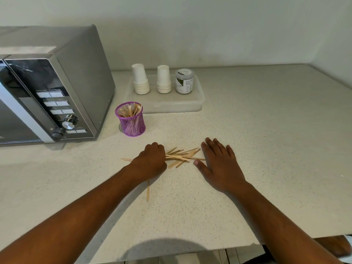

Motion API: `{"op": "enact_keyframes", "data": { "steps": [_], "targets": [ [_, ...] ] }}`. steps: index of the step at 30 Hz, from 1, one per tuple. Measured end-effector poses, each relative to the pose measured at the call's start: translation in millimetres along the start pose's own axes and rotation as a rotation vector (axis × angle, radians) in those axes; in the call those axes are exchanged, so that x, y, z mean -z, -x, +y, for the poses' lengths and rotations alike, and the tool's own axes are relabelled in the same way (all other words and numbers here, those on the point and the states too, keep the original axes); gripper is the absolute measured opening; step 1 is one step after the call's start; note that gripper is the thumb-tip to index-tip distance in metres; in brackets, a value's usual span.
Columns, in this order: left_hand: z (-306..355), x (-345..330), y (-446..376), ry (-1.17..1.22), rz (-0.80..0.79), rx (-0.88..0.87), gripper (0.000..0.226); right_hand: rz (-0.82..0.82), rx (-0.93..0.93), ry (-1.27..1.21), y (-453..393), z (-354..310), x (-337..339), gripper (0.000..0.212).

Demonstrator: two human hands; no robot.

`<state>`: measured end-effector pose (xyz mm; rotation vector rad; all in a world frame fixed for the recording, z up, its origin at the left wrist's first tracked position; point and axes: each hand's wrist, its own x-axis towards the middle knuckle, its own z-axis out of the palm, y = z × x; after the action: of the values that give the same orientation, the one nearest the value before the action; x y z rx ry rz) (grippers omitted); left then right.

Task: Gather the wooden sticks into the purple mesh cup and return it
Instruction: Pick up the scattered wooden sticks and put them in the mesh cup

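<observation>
Speckled, matte white counter (247,130) fills most of the frame, its front edge cut off at the bottom. At centre, a loose fan of thin, flat, pale wooden sticks (181,156) lies on the counter between the two hands. The left hand (151,161) is curled into a fist over the left part of the pile, knuckles up; its fingers are folded under and hidden, so whether they actually clutch sticks cannot be told. One stick end pokes out to the left of the fist, and a single stick (148,191) lies apart, below the left wrist, partly covered by it. The right hand (219,162) lies flat, palm down, just right of the pile, fingers extended and slightly spread, thumb tip near the stick ends.

Above and left of the pile stands the cup (131,119), a round purple wire-mesh cylinder, upright, holding a leaning bundle of sticks visible through the mesh. At the left edge, a boxy brushed-metal microwave (76,73) with a glossy dark panel and a knob is cut off by the frame. Upper centre, a shallow translucent plastic tray (198,103) carries two stacks of inverted white paper cups (141,79) and a small lidded jar (184,80); its label is illegible.
</observation>
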<state>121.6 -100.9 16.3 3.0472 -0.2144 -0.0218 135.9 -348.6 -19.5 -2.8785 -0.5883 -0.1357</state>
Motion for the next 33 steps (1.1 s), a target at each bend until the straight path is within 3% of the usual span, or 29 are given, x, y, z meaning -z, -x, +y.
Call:
{"op": "enact_keyframes", "data": {
  "steps": [4,11,17,22,33],
  "targets": [
    [-2,-1,3,-0.031,0.035,0.014,0.023,0.007,-0.002,0.005,0,-1,0,0.076],
    [-11,21,1,0.338,-0.039,0.124,0.024,0.003,-0.002,0.003,0,0,0,0.076],
    [-23,39,1,0.591,0.271,-0.071,0.009,0.003,-0.006,0.005,0,0,-1,0.076],
    [-19,61,-1,1.148,0.395,0.022,0.015,0.009,-0.006,0.011,0,0,-1,0.076],
    [-16,36,-4,1.363,0.581,0.063,0.018,0.014,-0.007,0.019,-1,0,0,0.075]
  ]
}}
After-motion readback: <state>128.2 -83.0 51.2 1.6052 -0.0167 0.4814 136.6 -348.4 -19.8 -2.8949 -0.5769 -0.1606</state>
